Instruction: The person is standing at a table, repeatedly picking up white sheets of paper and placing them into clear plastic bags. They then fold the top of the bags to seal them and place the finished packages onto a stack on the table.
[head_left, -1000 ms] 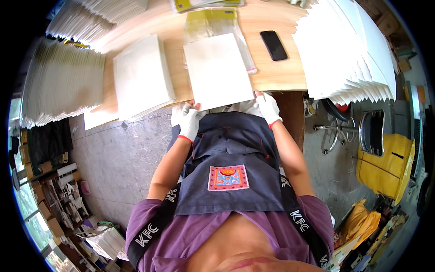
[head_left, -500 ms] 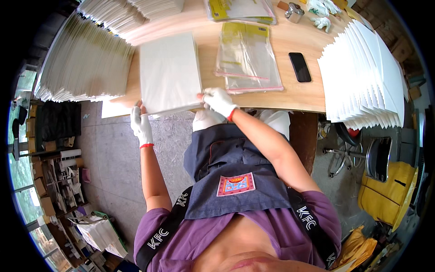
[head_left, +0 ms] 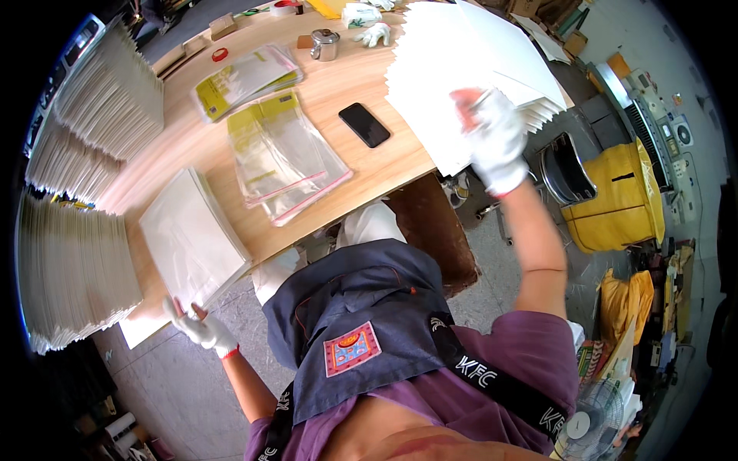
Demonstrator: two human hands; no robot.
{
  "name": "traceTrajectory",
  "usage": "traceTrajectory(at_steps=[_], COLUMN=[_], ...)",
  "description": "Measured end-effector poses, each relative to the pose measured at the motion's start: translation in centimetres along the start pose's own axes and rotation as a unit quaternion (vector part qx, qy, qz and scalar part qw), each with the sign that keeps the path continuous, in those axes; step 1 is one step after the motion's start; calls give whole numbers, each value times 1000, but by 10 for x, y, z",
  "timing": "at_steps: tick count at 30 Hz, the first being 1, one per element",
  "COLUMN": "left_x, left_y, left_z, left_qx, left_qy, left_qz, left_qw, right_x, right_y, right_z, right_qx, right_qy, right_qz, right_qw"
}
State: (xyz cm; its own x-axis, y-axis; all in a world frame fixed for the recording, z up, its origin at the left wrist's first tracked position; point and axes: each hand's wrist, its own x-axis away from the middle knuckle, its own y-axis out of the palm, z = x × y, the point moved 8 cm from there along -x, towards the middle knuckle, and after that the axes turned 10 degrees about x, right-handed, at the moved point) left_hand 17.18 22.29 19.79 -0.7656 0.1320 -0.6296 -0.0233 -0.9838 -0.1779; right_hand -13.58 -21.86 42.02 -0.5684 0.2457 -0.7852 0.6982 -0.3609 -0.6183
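Observation:
My left hand, in a white glove with bare fingertips, is at the near edge of a small stack of white sheets with a glossy, film-like top. Its fingers are apart, and I cannot tell whether they touch the stack. Over at the right, my gloved right hand is above the fanned pile of white sheets. Motion smears its fingers, so any grip is hidden. Between the hands lie clear plastic sleeves with yellow-green printed ends and pink edge strips.
Tall piles of sheets line the table's left side. A black phone lies mid-table. Farther back are more sleeves, a metal pot, a spare glove and a red tape roll. A chair stands beyond the table's right edge.
The view has turned to the right. My right hand has left the small stack and swung across to the fanned white sheets. My left hand stays by the small stack's near edge.

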Motion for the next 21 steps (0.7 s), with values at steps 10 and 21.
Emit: traceTrajectory(at_steps=[10,21], left_x=[-9,60], left_y=[281,328], left_z=[12,1], left_qx=[-131,-272], left_qy=[67,92], left_qz=[-355,-573], left_qw=[923,767], right_x=[-24,15], right_y=[9,-70], right_z=[169,165], right_qx=[177,244], right_qy=[23,-162], right_qz=[-292,-5], right_qw=[939,956])
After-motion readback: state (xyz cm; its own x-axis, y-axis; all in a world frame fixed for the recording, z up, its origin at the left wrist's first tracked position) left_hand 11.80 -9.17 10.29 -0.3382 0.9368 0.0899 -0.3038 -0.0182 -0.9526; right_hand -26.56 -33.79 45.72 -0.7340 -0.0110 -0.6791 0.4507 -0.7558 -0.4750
